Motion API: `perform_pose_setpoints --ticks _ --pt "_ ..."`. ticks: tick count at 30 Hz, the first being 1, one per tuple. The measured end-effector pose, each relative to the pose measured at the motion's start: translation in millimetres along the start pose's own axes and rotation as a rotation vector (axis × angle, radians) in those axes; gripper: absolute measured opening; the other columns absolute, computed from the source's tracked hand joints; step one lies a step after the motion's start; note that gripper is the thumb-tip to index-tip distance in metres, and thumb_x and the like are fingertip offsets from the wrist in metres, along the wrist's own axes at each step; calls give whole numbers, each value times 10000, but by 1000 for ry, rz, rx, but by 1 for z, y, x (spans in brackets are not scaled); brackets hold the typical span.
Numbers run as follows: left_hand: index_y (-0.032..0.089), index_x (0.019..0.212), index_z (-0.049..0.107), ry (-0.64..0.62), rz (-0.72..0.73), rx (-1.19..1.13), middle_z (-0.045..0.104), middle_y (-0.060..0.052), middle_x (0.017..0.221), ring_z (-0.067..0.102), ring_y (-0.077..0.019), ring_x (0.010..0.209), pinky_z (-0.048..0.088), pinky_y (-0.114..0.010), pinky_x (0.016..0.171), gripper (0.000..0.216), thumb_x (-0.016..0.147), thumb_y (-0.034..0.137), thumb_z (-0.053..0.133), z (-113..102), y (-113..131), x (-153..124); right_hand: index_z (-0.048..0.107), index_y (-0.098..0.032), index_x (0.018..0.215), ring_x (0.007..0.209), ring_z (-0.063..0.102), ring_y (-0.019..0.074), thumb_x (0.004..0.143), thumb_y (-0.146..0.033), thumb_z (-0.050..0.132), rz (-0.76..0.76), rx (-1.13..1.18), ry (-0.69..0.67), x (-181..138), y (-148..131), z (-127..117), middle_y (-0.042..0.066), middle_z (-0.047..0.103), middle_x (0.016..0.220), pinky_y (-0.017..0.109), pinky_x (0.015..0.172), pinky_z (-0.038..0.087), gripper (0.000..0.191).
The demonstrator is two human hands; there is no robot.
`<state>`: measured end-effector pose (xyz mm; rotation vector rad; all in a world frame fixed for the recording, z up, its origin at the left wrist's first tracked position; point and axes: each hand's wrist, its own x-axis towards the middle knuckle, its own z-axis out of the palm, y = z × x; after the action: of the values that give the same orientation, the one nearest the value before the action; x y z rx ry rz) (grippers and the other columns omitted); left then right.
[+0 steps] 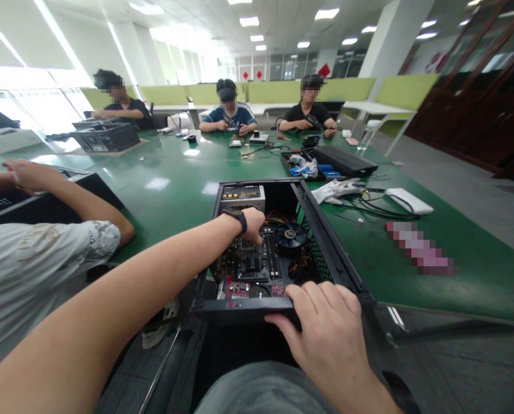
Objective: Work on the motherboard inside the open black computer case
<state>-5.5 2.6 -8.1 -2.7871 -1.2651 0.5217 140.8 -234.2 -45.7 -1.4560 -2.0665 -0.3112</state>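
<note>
At the near edge of the green surface [183,164], an open computer case [331,242] lies with its long axis pointing away; the right hand [327,316] grips its near rim, while the left hand [253,225], nearer the fan [290,234], reaches over the motherboard [252,261], its hold impossible to tell

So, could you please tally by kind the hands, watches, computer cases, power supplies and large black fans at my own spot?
Left hand and right hand: 2
Watch: 1
Computer case: 1
Power supply: 1
Large black fan: 1
Total: 6
</note>
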Motion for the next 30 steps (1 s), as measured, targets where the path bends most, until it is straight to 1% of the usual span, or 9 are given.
perform_pose_setpoints --ticks 3,6,8,11,15,20,24,27,30 --pt "147 904 784 99 -3 -17 757 -122 889 698 -249 822 509 -298 680 397 665 450 693 -11 -6 -5 604 -208 1043 830 471 229 872 -481 651 3 -14 -2 9 4 7 37 588 838 411 832 302 326" --pt "169 859 786 236 -28 -52 749 -92 805 688 -228 766 491 -292 672 324 684 404 648 -27 -21 -9 600 -199 1037 874 484 240 879 -509 633 -14 -50 -20 32 15 18 54 599 887 410 848 301 349" --pt "169 829 778 341 -86 -74 742 -84 781 681 -221 750 478 -287 666 309 677 404 647 -39 -34 -13 600 -191 1027 901 488 245 881 -540 618 -37 -103 -35 54 26 30 69 605 914 404 855 299 378" --pt "160 844 770 457 -180 -125 745 -84 811 673 -218 767 474 -290 684 314 668 392 651 -54 -54 -19 597 -181 1010 938 487 256 870 -579 614 -56 -170 -40 94 46 53 91 610 940 396 863 292 423" --pt "165 867 755 577 -275 -206 738 -65 807 659 -198 760 475 -289 708 300 668 370 662 -64 -76 -28 589 -176 996 967 477 266 846 -639 608 -46 -222 -36 153 73 90 114 614 977 393 868 288 487" --pt "172 817 730 646 -310 -266 731 -50 777 649 -181 739 479 -284 698 254 680 380 680 -64 -91 -35 595 -165 1050 1025 511 256 854 -642 595 2 -284 -54 221 99 134 104 615 1034 409 924 353 516" --pt "177 806 724 658 -330 -315 728 -44 774 653 -178 725 480 -285 681 239 687 380 679 -58 -97 -36 596 -167 1174 1093 568 219 924 -529 565 55 -328 -82 268 112 162 81 601 1186 455 968 449 442" --pt "177 841 724 657 -335 -346 733 -42 788 661 -181 738 487 -289 690 258 689 382 683 -53 -99 -37 587 -170 1229 1110 586 220 933 -470 584 83 -346 -112 293 119 175 90 593 1248 459 958 487 421" --pt "171 856 720 659 -323 -357 734 -47 798 664 -184 746 490 -295 698 270 706 390 672 -50 -101 -39 580 -170 1247 1112 590 221 935 -451 590 91 -352 -138 306 123 179 93 589 1262 459 953 497 421"
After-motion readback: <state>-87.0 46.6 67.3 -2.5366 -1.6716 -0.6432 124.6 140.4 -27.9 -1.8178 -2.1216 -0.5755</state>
